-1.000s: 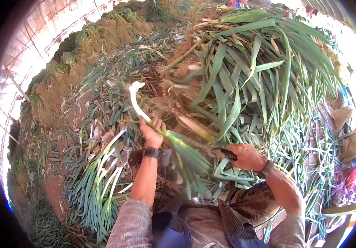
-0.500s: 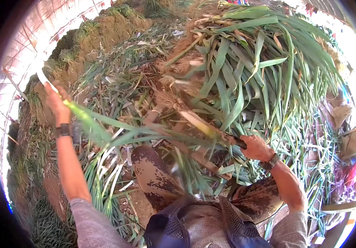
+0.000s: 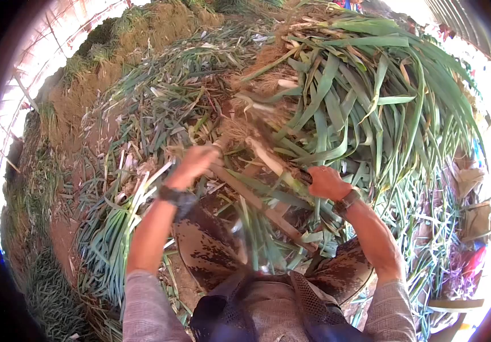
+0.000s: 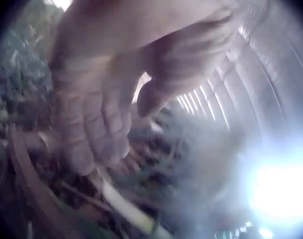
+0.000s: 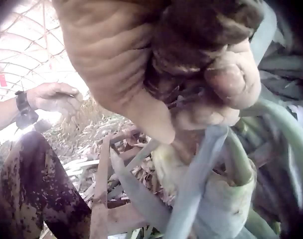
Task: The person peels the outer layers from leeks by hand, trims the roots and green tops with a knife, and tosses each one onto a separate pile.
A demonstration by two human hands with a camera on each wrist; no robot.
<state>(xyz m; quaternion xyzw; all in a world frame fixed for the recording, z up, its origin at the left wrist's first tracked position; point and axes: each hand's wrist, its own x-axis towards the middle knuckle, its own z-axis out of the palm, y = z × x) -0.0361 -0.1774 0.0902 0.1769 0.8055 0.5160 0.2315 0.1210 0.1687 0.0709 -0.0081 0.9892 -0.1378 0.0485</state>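
Head view: a leek (image 3: 269, 158) lies between left grip (image 3: 194, 165) and right grip (image 3: 329, 183), probably light, firm, best taken mid-length (squeezing may bruise it); it's whitish, shading to green. Left wrist view: left fingers extend close together near a pale stalk (image 4: 124, 203), contact unclear. Right wrist view: right fingers curl round a dark handle (image 5: 196, 35), above leaves (image 5: 194, 186).

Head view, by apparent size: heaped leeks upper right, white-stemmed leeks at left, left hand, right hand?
1. Heaped leeks
2. White-stemmed leeks
3. Left hand and right hand: look alike, unranked
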